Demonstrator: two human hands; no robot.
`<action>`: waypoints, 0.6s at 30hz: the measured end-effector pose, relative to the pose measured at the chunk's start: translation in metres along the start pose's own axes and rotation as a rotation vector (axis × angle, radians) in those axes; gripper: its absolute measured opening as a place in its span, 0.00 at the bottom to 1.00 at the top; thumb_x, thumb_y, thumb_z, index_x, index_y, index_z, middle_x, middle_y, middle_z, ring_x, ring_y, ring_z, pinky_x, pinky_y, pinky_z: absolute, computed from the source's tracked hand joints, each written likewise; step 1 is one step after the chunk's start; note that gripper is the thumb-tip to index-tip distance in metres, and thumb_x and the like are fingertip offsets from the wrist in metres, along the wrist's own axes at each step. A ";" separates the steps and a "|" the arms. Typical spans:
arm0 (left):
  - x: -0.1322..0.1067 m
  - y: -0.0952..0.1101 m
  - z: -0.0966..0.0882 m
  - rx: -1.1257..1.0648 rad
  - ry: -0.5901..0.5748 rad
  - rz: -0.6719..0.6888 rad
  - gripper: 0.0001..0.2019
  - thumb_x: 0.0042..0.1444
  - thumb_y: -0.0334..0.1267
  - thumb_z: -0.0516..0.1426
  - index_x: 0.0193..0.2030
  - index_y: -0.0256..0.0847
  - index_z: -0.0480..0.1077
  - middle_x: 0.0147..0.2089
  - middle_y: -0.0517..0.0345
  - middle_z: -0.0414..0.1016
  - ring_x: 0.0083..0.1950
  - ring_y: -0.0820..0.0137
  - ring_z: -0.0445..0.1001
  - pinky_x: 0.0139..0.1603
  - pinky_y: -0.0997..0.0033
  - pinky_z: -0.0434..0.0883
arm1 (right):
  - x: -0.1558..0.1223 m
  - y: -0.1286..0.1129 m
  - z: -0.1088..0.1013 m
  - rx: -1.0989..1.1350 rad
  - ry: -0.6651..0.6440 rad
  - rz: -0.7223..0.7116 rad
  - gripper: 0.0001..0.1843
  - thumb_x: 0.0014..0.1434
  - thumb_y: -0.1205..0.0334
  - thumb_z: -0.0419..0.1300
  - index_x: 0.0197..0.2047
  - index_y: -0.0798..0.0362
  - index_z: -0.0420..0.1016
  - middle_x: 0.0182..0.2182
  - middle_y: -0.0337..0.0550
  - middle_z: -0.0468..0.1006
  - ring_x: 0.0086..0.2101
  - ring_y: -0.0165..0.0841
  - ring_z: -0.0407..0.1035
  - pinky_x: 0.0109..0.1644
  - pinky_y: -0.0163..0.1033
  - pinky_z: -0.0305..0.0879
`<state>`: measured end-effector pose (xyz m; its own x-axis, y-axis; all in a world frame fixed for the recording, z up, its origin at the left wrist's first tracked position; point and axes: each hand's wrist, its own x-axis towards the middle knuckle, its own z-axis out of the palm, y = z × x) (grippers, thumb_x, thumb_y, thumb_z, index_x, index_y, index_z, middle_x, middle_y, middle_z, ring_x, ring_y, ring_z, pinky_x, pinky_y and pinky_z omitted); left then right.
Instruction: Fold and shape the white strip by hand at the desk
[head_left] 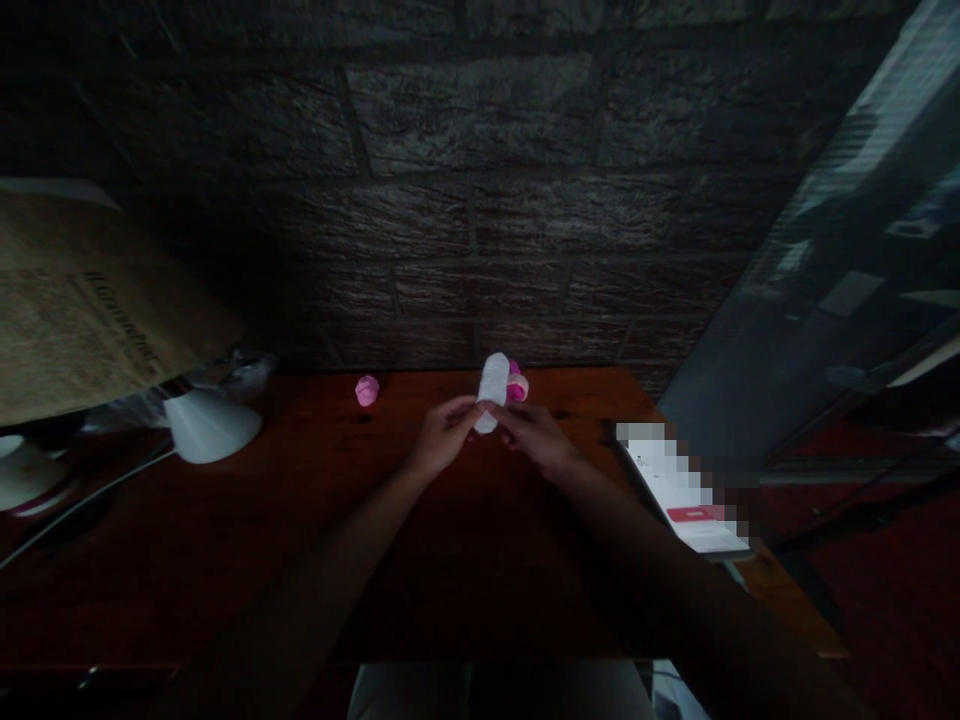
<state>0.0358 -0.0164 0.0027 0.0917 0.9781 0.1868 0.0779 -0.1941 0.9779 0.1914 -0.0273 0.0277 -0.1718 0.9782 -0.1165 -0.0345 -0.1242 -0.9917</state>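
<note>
Two hands hold a white strip; ball leftward.

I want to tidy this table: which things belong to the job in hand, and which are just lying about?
Job in hand:
white strip, held by left fingers and right fingers
pink piece behind it, probably
pink ball, possibly

Apparently lying about:
lamp
tablet

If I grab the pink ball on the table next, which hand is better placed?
Probably your left hand: it's nearer the pink ball than your right hand, though both hold the white oblong piece.
</note>
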 end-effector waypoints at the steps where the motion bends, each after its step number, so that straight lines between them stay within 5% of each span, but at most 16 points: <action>1: 0.000 0.000 0.000 -0.002 0.000 -0.004 0.16 0.52 0.49 0.61 0.41 0.39 0.77 0.34 0.55 0.80 0.32 0.69 0.75 0.29 0.73 0.69 | 0.000 0.000 0.000 0.001 0.000 -0.001 0.19 0.48 0.45 0.68 0.29 0.55 0.75 0.20 0.35 0.68 0.20 0.25 0.59 0.24 0.33 0.54; 18: 0.001 0.002 0.002 -0.019 0.013 -0.009 0.19 0.51 0.55 0.60 0.34 0.39 0.76 0.29 0.57 0.76 0.28 0.70 0.71 0.27 0.73 0.67 | 0.004 0.006 0.000 -0.020 0.007 0.005 0.16 0.53 0.49 0.66 0.28 0.54 0.75 0.20 0.37 0.70 0.20 0.25 0.61 0.23 0.32 0.56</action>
<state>0.0379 -0.0160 0.0044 0.0780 0.9807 0.1791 0.0598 -0.1840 0.9811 0.1909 -0.0238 0.0211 -0.1649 0.9787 -0.1220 -0.0137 -0.1260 -0.9919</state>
